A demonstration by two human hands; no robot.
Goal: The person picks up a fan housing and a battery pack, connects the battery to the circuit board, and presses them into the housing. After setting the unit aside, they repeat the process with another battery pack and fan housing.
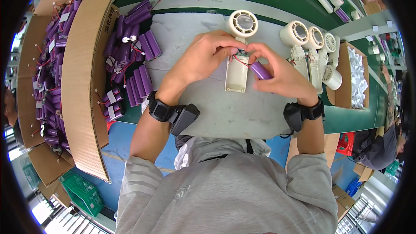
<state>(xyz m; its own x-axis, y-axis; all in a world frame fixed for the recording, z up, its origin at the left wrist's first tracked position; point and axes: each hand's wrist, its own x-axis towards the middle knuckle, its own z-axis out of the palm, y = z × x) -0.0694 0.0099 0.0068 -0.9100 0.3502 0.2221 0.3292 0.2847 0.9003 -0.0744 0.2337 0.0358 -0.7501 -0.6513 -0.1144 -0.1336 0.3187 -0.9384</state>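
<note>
While pinching the neck of the cream fan casing (236, 78), laid hollow side up on the grey mat (203, 112) apparently for access, with the left hand (206, 54) (anything else between its fingertips hidden), holding a purple battery (261, 71) in the right hand (282, 74) just right of the casing, likely to leave the red wire (242, 62) slack. Farther right of the casing: more fans (294, 34), seemingly parked aside; left of it: loose battery packs (138, 84), probably for reach.
</note>
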